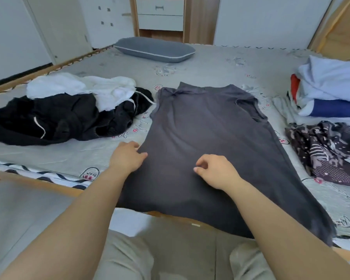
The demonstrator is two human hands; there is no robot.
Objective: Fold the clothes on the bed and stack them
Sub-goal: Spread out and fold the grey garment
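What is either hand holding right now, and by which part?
Left hand touches the grey garment's left edge; whether it grips it cannot be told. Right hand holds nothing, fingers loosely curled.
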